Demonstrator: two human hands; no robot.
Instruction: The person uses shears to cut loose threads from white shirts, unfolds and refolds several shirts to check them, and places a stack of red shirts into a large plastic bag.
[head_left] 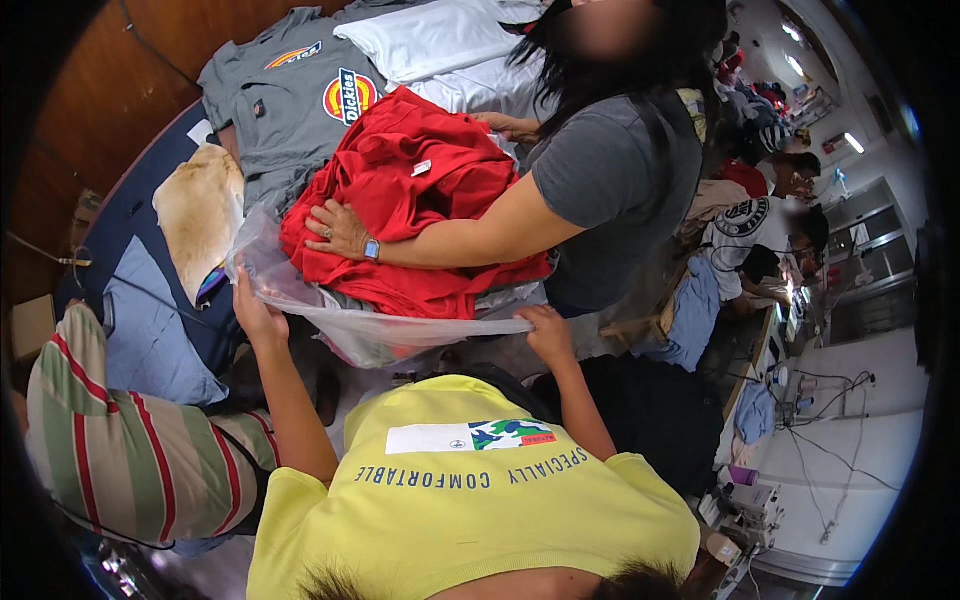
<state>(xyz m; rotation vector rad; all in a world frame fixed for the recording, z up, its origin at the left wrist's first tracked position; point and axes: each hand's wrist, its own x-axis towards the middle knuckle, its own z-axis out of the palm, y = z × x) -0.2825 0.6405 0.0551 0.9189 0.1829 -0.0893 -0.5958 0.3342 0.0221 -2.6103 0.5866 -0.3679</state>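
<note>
A large clear plastic bag (375, 338) is stretched wide between my two hands. My left hand (262, 315) is closed on its left edge, and my right hand (547, 336) grips the rim on the right. A heap of red garments (415, 165) rests in and over the mouth of the bag, a small white label showing on top. Some grey cloth peeks out beneath the red pile. Opposite me, a co-worker in a grey shirt presses one hand (340, 230) onto the red garments; the other hand (510, 126) is at the pile's far side.
Grey printed T-shirts (270, 95) and a white bundle (425, 40) lie on the table behind the pile. A tan paper piece (200, 210) and blue cloth (155, 330) are to the left. Someone in a striped shirt (150, 450) is close at my left. Sewing workers sit far right.
</note>
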